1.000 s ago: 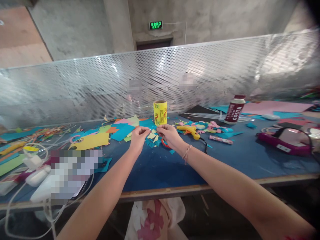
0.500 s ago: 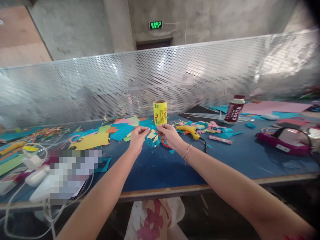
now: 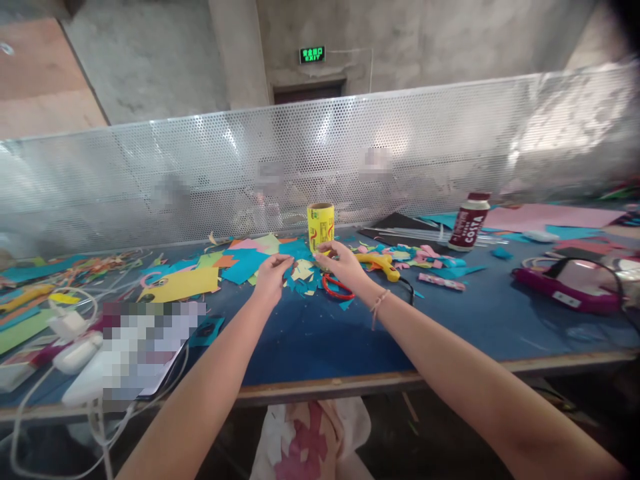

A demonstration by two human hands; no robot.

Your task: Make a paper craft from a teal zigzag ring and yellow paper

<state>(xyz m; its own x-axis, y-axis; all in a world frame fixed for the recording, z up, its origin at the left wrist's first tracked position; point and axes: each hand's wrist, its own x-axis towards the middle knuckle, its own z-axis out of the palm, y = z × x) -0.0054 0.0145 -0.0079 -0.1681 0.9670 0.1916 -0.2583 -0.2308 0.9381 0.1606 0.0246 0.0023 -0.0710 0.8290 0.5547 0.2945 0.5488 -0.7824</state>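
Above the heap of cut paper scraps [image 3: 303,272], my left hand [image 3: 273,277] is closed in a pinch; whatever lies between its fingertips is too small to make out. My right hand [image 3: 345,263] faces it a short way to the right, thumb and forefinger drawn together, and any small thing there is also unclear. Right behind the fingers stands a yellow printed roll [image 3: 321,223], upright with a hollow core. Below my right hand lies a red loop-shaped handle [image 3: 337,287]. A yellow hot glue gun [image 3: 383,263] rests just right of that hand.
Coloured paper sheets [image 3: 185,283] spread leftward. A phone [image 3: 167,363], partly blurred out, and white cables [image 3: 95,413] lie at the front left. A Costa bottle [image 3: 470,223] and a purple-cased device [image 3: 565,290] stand right. A perforated metal screen [image 3: 210,173] closes the back.
My hands have moved slightly apart, the left one a little left and down. More of the red handle shows under my right hand. The view has tilted up slightly.
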